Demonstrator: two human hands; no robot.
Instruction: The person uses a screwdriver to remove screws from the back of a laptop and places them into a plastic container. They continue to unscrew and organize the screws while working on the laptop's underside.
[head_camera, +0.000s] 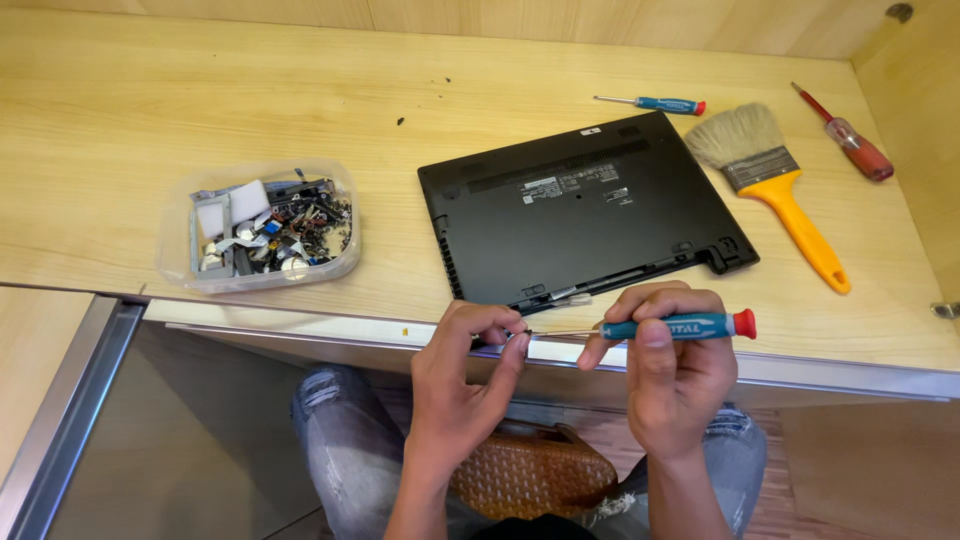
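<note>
Our hands at the bench edge

Right hand (672, 365) grips a screwdriver (670, 326) — left hand (465, 365) pinches its tip, beside the laptop (585, 205).

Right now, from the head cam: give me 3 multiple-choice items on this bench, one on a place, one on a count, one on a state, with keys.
1. Where is the clear plastic tub of small parts?
A. left of the black laptop
B. on top of the laptop
C. beside the paintbrush

2. How many screwdrivers show?
A. one
B. two
C. three

3. How does the laptop lie?
A. open, screen up
B. closed, underside up
C. standing on edge

Key:
1 A: the clear plastic tub of small parts sits left of the black laptop.
2 C: a blue-handled, red-capped screwdriver is in the right hand with the left hand at its tip, a smaller blue one lies behind the laptop, and a red one lies past the yellow-handled paintbrush.
3 B: the labelled, vented base faces up.
</note>
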